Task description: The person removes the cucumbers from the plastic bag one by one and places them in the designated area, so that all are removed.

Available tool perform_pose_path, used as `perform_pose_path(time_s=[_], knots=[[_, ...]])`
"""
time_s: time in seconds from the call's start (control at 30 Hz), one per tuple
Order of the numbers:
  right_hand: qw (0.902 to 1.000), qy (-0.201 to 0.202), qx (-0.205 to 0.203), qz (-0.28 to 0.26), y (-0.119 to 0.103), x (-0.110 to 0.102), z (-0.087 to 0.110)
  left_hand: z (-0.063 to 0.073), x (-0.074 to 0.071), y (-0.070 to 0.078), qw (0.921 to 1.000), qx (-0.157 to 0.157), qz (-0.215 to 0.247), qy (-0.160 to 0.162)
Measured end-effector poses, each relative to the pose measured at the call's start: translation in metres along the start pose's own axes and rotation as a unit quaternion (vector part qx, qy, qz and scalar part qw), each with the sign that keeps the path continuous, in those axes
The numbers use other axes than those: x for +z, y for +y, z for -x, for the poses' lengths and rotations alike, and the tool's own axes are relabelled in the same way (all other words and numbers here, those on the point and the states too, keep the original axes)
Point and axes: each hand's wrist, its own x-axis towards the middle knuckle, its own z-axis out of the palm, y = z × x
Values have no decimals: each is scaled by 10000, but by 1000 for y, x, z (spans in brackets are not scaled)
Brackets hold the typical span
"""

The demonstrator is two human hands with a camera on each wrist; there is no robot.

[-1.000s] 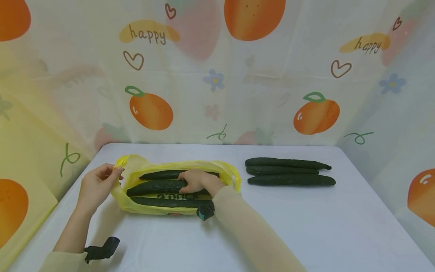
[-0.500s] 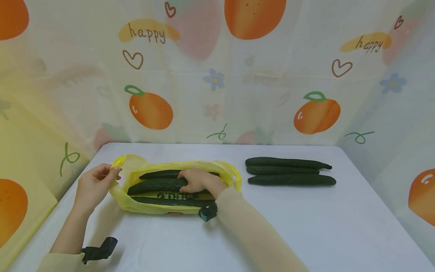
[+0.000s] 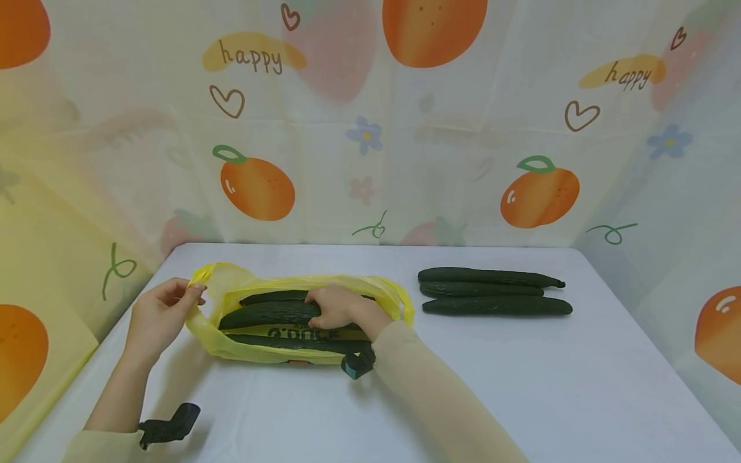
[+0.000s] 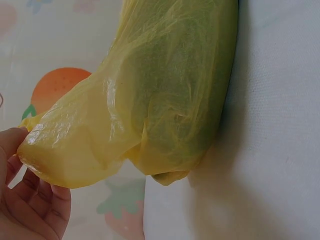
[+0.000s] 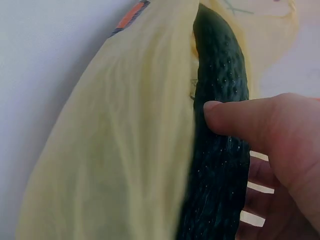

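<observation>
A thin yellow plastic bag [image 3: 231,352] lies on its side on the table, its mouth spread wide, with several dark green cucumbers inside. My left hand [image 3: 159,318] pinches the bag's left handle between thumb and fingers; in the left wrist view that hand [image 4: 37,200] holds the film up at its corner. Inside the mouth, my right hand [image 3: 338,307] grips the middle cucumber [image 3: 260,315] from above. The right wrist view has the thumb on one side of this cucumber [image 5: 220,65] and the fingers round the other. Another cucumber [image 3: 289,343] lies along the front, partly under the wrist.
Three more cucumbers [image 3: 494,307] lie side by side on the white table [image 3: 463,373], right of the bag. A fruit-printed cloth [image 3: 370,186] hangs behind the table and at both sides. Each wrist wears a black camera mount [image 3: 170,424].
The right hand and the cucumber it grips have shifted slightly to the right, along with the bag's right edge. My left hand has drawn the handle a little to the left.
</observation>
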Motion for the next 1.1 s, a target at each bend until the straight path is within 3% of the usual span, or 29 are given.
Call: perform_pose_path(time_s=[0.27, 0.43, 0.77, 0.97, 1.1], knots=[[9995, -77, 133, -271, -1, -2, 2, 0, 0, 0, 10000, 61, 48, -34], [9991, 17, 2, -415, 0, -2, 4, -1, 0, 1, 10000, 49, 26, -22], [9997, 85, -143, -190, -4, -2, 10, -2, 4, 1, 9999, 5, 118, -111], [9995, 86, -191, -238, -3, -2, 10, -3, 10, -8, 9957, 31, 644, -667], [9994, 107, -214, -268, -2, -2, 10, -2, 13, -9, 9928, -54, 717, -962]])
